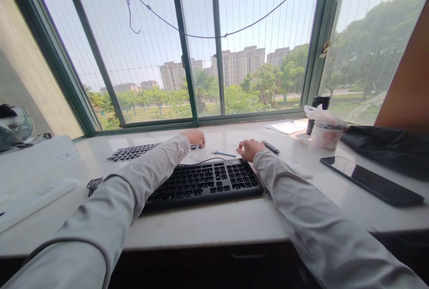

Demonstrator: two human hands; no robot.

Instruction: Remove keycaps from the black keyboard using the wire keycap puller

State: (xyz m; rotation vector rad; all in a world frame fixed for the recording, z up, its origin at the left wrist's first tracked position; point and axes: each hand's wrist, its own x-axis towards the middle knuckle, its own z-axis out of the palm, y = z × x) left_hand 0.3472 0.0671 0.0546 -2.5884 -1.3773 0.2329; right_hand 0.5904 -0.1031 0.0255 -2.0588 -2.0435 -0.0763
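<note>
A black keyboard (208, 181) with its key switches bare of caps lies on the desk in front of me. Behind it, loose black keycaps (134, 151) are laid out in rows, partly hidden by my left sleeve. My left hand (195, 137) reaches over the right end of those rows, its fingers bent down and closed by the caps; whatever is in them is hidden. At the keyboard's far right corner my right hand (250, 149) has its fingers curled together; I cannot make out anything in them. A small blue tool (224, 153) lies flat between the hands.
A dark pen-like object (270, 147) lies beyond my right wrist. Farther right are a smartphone (368, 179), a tub in a plastic bag (325, 132), a black bottle (318, 105) and black cloth (389, 148). A white box (40, 159) stands left. Windows (197, 78) line the back.
</note>
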